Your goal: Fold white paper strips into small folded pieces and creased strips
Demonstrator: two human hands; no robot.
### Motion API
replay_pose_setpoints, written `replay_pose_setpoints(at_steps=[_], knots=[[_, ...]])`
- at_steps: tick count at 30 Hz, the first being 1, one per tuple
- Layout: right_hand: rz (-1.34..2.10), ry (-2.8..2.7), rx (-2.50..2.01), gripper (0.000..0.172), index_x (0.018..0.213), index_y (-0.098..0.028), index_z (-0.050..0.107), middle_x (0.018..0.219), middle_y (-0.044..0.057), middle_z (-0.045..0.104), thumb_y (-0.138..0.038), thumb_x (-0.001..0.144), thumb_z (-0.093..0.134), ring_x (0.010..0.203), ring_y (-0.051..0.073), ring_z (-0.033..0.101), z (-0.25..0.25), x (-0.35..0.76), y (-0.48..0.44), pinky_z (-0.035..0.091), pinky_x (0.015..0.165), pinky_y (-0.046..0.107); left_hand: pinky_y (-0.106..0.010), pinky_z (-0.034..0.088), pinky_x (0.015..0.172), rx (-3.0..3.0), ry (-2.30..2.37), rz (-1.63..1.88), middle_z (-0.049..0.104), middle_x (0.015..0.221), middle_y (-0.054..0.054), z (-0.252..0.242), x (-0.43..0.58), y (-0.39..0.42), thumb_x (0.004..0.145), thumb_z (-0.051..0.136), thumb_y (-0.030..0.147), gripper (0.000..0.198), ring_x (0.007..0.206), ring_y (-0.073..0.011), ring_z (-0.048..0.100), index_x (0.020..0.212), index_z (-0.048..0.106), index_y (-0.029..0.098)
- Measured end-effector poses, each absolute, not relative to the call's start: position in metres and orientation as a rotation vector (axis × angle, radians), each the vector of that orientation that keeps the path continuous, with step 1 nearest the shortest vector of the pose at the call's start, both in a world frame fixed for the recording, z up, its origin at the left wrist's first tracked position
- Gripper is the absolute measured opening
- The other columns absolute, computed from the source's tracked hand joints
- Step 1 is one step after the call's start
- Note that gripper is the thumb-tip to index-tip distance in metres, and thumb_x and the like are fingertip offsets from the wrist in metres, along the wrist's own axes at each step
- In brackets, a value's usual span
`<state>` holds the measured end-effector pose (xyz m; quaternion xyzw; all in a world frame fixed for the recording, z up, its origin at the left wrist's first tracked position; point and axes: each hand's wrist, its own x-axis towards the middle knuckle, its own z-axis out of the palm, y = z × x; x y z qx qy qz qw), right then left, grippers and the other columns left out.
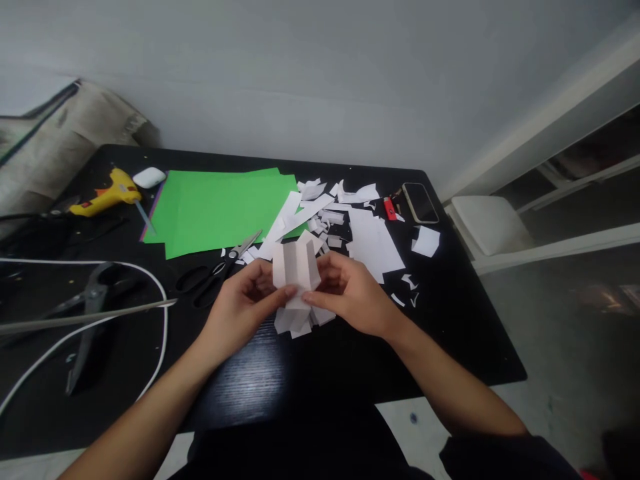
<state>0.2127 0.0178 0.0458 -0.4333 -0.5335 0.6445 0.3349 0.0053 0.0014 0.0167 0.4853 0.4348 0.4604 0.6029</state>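
Note:
Between my two hands is a folded white paper piece [299,263] with upright creased panels and flaps that spread out below. My left hand [247,293] grips its left side, thumb on the front and fingers curled behind. From the right, my right hand [353,290] holds it the same way, the two thumb tips close together at its lower middle. More folded white flaps [303,321] show under my thumbs; I cannot tell whether they are one piece with the upper part. Black-handled scissors [217,267] lie left of my left hand, blades pointing away to the right.
Green sheets [220,207] and white paper scraps [325,217] cover the back of the black table [450,320]. A yellow glue gun [113,193] lies at the left. At the right are a phone [420,203] and a red object [389,209]. A white cable [163,300] loops at the left.

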Motion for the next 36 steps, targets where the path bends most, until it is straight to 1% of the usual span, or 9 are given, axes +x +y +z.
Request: replay_pose_setpoints(at_steps=[6, 9, 11, 13, 17, 24, 31, 33, 36], knots=[[1.688, -1.312, -1.171, 0.038, 0.1, -0.019, 0.065, 0.095, 0.004, 0.077, -0.031, 0.073, 0.09, 0.086, 0.02, 0.074, 0.044, 0.21, 0.015, 0.059, 0.082, 0.038, -0.018, 0.055, 0.061, 1.204, 1.025, 1.084, 0.073, 0.073, 0.001, 0.018, 0.001, 0.002, 0.086, 0.08, 0.027, 0.014, 0.064, -0.0098, 0.067, 0.085, 0.069, 0.018], [1.69, -1.278, -1.173, 0.038, 0.1, -0.019, 0.065, 0.093, 0.003, 0.076, -0.029, 0.072, 0.089, 0.086, 0.019, 0.073, 0.043, 0.21, 0.015, 0.059, 0.083, 0.036, -0.023, 0.06, 0.066, 1.267, 1.009, 1.007, 0.076, 0.08, -0.002, 0.022, -0.002, 0.001, 0.082, 0.084, 0.027, 0.016, 0.071, -0.0141, 0.072, 0.09, 0.074, 0.018], [1.686, -1.258, -1.169, 0.037, 0.099, -0.019, 0.066, 0.093, 0.002, 0.075, -0.028, 0.072, 0.089, 0.085, 0.018, 0.072, 0.042, 0.21, 0.015, 0.059, 0.083, 0.035, -0.028, 0.063, 0.072, 1.284, 0.988, 0.944, 0.079, 0.086, -0.004, 0.025, -0.003, 0.001, 0.079, 0.086, 0.026, 0.023, 0.078, -0.0186, 0.076, 0.098, 0.076, 0.018], [1.69, -1.245, -1.161, 0.035, 0.099, -0.019, 0.066, 0.093, 0.002, 0.074, -0.027, 0.072, 0.088, 0.086, 0.017, 0.072, 0.042, 0.21, 0.014, 0.059, 0.082, 0.035, -0.03, 0.065, 0.072, 1.293, 0.986, 0.924, 0.081, 0.088, -0.005, 0.026, -0.003, 0.001, 0.078, 0.087, 0.026, 0.026, 0.08, -0.0213, 0.078, 0.102, 0.077, 0.018], [1.675, -1.265, -1.163, 0.034, 0.1, -0.02, 0.067, 0.095, 0.003, 0.075, -0.028, 0.075, 0.088, 0.087, 0.018, 0.073, 0.041, 0.21, 0.013, 0.06, 0.084, 0.036, -0.031, 0.066, 0.07, 1.321, 0.994, 0.939, 0.082, 0.086, -0.005, 0.025, -0.004, 0.002, 0.08, 0.086, 0.027, 0.021, 0.076, -0.0215, 0.079, 0.098, 0.079, 0.02], [1.607, -1.295, -1.128, 0.032, 0.099, -0.02, 0.066, 0.093, 0.002, 0.076, -0.028, 0.077, 0.087, 0.085, 0.018, 0.073, 0.037, 0.208, 0.011, 0.06, 0.082, 0.035, -0.038, 0.068, 0.08, 1.339, 1.02, 0.935, 0.083, 0.099, -0.007, 0.023, -0.002, 0.003, 0.084, 0.082, 0.029, 0.025, 0.087, -0.0236, 0.08, 0.107, 0.077, 0.02], [1.504, -1.321, -1.088, 0.028, 0.098, -0.021, 0.066, 0.09, 0.0, 0.073, -0.026, 0.078, 0.085, 0.082, 0.016, 0.069, 0.031, 0.206, 0.008, 0.056, 0.076, 0.033, -0.033, 0.065, 0.082, 1.227, 0.98, 1.054, 0.08, 0.096, -0.006, 0.021, 0.003, 0.003, 0.082, 0.083, 0.022, 0.025, 0.089, -0.0206, 0.078, 0.102, 0.068, 0.018], [1.495, -1.307, -1.097, 0.028, 0.097, -0.022, 0.066, 0.087, 0.0, 0.073, -0.027, 0.078, 0.085, 0.08, 0.016, 0.069, 0.03, 0.207, 0.008, 0.056, 0.074, 0.033, -0.03, 0.064, 0.079, 1.218, 0.967, 1.065, 0.079, 0.094, -0.005, 0.019, 0.003, 0.004, 0.084, 0.082, 0.021, 0.025, 0.087, -0.0187, 0.076, 0.103, 0.066, 0.018], [1.511, -1.289, -1.125, 0.03, 0.097, -0.021, 0.067, 0.087, 0.001, 0.075, -0.029, 0.076, 0.087, 0.082, 0.017, 0.07, 0.03, 0.208, 0.008, 0.057, 0.078, 0.035, -0.025, 0.06, 0.071, 1.235, 0.998, 1.093, 0.075, 0.087, -0.003, 0.019, 0.003, 0.003, 0.085, 0.081, 0.021, 0.025, 0.078, -0.0149, 0.072, 0.104, 0.065, 0.018]])
